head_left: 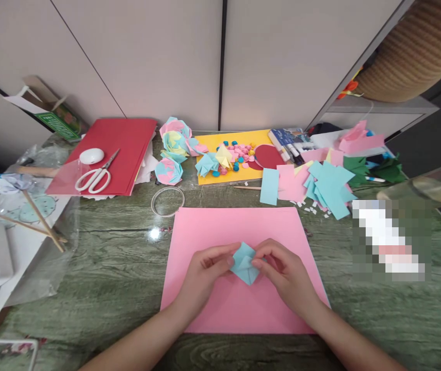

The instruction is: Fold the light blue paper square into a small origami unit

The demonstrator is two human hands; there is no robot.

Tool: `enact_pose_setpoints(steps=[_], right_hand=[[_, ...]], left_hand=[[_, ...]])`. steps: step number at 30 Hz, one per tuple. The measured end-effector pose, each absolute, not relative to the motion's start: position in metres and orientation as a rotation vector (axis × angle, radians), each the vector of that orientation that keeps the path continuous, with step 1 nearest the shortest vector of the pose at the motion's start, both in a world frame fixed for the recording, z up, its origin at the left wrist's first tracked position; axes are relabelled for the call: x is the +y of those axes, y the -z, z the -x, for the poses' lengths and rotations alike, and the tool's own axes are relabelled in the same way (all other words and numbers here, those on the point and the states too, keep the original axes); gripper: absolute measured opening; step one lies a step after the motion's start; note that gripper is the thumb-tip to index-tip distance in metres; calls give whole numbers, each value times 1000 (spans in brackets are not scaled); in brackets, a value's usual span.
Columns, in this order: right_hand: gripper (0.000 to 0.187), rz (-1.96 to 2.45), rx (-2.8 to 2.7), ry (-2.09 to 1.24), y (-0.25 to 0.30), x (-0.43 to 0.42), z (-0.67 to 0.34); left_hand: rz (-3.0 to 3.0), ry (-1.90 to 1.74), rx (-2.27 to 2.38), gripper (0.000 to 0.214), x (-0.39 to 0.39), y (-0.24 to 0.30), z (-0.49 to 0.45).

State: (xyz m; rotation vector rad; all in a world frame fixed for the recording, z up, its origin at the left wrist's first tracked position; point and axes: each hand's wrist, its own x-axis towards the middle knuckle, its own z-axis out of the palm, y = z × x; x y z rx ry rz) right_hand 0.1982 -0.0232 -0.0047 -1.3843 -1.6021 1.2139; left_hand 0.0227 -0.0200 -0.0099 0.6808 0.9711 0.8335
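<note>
A small folded light-blue paper is held above the pink sheet, with folded flaps and creases showing on its face. My left hand pinches its left corner between thumb and fingers. On the opposite side, my right hand grips the right edge, thumb and fingertips closed on a flap. Past the pink sheet's far edge lie a flat light-blue paper slip and a pile of light-blue slips over pink ones.
Scissors and a white oval case rest on red paper. A tape ring lies near folded paper balls. Yellow card carries small pink and blue pieces. Markers are behind. Wooden sticks lie left.
</note>
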Motion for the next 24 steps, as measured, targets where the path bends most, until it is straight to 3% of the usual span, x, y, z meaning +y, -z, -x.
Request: enact_pose_setpoints(steps=[18, 24], right_hand=[[8, 1497, -1458, -1285, 2, -30, -191], [8, 1493, -1548, -1308, 4, -31, -191]], left_hand=[[-882, -843, 953, 20, -26, 1, -26], [-943, -771, 1057, 32, -24, 1, -29]])
